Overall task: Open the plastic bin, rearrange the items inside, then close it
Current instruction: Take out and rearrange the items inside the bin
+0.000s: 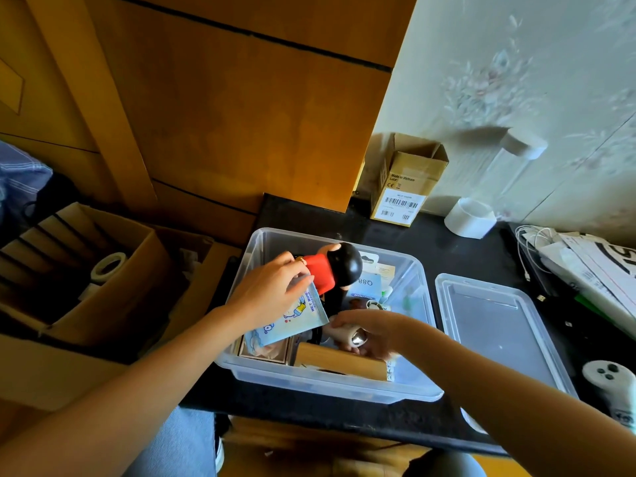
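The clear plastic bin [421,270] stands open on the black table, its clear lid [499,325] lying flat to its right. My left hand [272,294] is over the bin's left side and grips a red and black doll figure [332,270] together with a pale blue wet wipes pack [292,318]. My right hand [371,333] reaches into the bin's middle and holds a small beige item with a shiny metal end [351,335]. A wooden box [339,363], a framed picture [265,351] and blue packets [366,285] lie inside the bin.
A small cardboard box [404,182] and a white tape roll [469,218] stand at the back by the wall. Papers and white cables [585,263] pile at the right. A white controller [611,383] lies near the lid. A big cardboard box [103,270] sits left of the table.
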Demonstrator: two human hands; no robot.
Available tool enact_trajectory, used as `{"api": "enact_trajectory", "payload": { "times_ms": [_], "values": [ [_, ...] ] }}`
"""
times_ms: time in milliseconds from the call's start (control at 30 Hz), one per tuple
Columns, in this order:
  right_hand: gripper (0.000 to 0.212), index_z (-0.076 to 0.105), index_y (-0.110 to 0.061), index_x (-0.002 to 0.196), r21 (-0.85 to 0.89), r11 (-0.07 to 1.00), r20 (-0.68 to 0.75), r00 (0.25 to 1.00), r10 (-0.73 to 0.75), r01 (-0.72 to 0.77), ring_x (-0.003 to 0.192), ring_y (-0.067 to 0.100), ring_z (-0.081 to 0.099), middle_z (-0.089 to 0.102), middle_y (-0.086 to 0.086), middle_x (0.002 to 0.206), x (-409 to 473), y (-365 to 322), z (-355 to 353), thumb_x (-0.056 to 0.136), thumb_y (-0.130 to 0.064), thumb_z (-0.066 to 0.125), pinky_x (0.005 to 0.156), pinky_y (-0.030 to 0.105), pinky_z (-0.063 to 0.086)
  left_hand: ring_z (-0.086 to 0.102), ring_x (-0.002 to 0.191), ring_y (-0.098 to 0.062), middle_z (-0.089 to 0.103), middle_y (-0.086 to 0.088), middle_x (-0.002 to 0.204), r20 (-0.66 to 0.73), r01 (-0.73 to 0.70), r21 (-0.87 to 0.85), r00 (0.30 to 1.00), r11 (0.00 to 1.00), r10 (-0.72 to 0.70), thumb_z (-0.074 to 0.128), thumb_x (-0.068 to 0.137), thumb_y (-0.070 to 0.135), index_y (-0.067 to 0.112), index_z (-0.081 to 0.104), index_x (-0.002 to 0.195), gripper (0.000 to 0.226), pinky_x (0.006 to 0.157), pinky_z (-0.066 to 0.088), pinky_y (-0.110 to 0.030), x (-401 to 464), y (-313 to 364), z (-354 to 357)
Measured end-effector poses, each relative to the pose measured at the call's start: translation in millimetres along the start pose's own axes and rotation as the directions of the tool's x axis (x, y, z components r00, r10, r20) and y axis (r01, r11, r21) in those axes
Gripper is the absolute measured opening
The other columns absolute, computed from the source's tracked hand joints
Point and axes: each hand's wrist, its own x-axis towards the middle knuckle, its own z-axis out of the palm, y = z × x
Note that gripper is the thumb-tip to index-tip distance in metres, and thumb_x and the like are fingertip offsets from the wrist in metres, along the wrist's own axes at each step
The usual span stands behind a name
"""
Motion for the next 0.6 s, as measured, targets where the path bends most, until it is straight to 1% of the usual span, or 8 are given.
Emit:
{"api": "enact_trajectory", "payload": {
  "times_ms": [133,200,267,333,400,467,533,600],
  "values": [
    [0.022,0.058,-0.012,0.101,-0.068,0.997,0.064,0.997,-0.040,0.044,0.073,0.019,0.059,0.062,0.011,0.093,-21.3,-2.3,-17.9,0.081,-0.017,0.065,0.062,0.024,0.051,0.057,0.070,-0.003,0.049,0.009,0.089,0.020,-0.012,-0.013,1.000,1.000,0.012,0.044,0.098,0.037,0.024,0.056,0.096,0.018,0.051,0.036,-0.015,-0.1,1.9,-3.3],
    [0.021,0.057,-0.012,0.105,-0.118,0.989,0.134,0.988,-0.071,0.087,0.077,0.018,0.062,0.067,0.009,0.090,-30.4,-3.3,-25.3,0.084,-0.017,0.062,0.065,0.024,0.053,0.059,0.072,-0.005,0.053,0.008,0.091,0.012,-0.009,-0.009,1.000,1.000,0.009,0.046,0.097,0.035,0.024,0.058,0.100,0.017,0.052,0.040,-0.019,-0.9,2.8,-5.7],
    [0.020,0.058,-0.012,0.105,-0.147,0.980,0.147,0.983,-0.112,0.134,0.083,0.015,0.064,0.070,0.005,0.091,-38.7,-2.8,-31.0,0.086,-0.018,0.061,0.071,0.023,0.052,0.059,0.072,-0.004,0.056,0.008,0.092,-0.006,-0.022,0.002,1.000,1.000,0.022,0.047,0.097,0.034,0.024,0.059,0.102,0.017,0.051,0.040,-0.018,-2.6,3.6,-8.9],
    [0.023,0.059,-0.011,0.106,-0.141,0.977,0.089,0.985,-0.146,0.157,0.092,0.016,0.061,0.067,0.004,0.099,-45.1,0.3,-34.3,0.085,-0.019,0.064,0.071,0.022,0.051,0.061,0.074,-0.006,0.058,0.008,0.092,-0.030,-0.048,0.029,0.998,0.998,0.049,0.049,0.097,0.034,0.023,0.060,0.103,0.016,0.051,0.039,-0.017,-3.9,4.6,-12.4],
    [0.035,0.058,-0.009,0.113,-0.160,0.974,-0.001,0.987,-0.162,0.160,0.100,0.018,0.056,0.061,0.006,0.107,-47.9,4.6,-35.8,0.081,-0.020,0.069,0.071,0.022,0.050,0.058,0.071,-0.008,0.059,0.008,0.091,-0.080,-0.081,0.077,0.993,0.994,0.087,0.054,0.094,0.034,0.023,0.062,0.102,0.015,0.051,0.036,-0.017,-4.6,5.8,-16.5],
    [0.043,0.059,-0.009,0.119,-0.228,0.961,-0.070,0.982,-0.175,0.155,0.100,0.019,0.054,0.059,0.006,0.106,-50.3,8.7,-35.6,0.080,-0.022,0.071,0.070,0.021,0.049,0.054,0.077,-0.010,0.060,0.005,0.093,-0.109,-0.131,0.124,0.983,0.984,0.145,0.061,0.091,0.032,0.020,0.065,0.101,0.016,0.060,0.037,-0.018,-4.2,8.6,-20.7],
    [0.043,0.059,-0.009,0.120,-0.312,0.938,-0.105,0.976,-0.192,0.151,0.098,0.019,0.055,0.060,0.004,0.102,-52.8,10.8,-35.2,0.082,-0.025,0.070,0.069,0.019,0.049,0.055,0.088,-0.017,0.060,0.001,0.095,-0.114,-0.193,0.178,0.970,0.965,0.215,0.067,0.087,0.027,0.016,0.067,0.099,0.017,0.074,0.042,-0.028,-3.0,12.8,-22.4],
    [0.041,0.060,-0.011,0.119,-0.477,0.866,-0.124,0.965,-0.231,0.147,0.096,0.017,0.057,0.061,0.002,0.103,-57.0,9.8,-33.7,0.084,-0.031,0.067,0.069,0.016,0.049,0.055,0.088,-0.020,0.060,0.000,0.093,-0.122,-0.223,0.200,0.960,0.954,0.250,0.070,0.084,0.023,0.016,0.068,0.096,0.014,0.076,0.039,-0.031,-2.6,19.7,-23.1]
  ]
}}
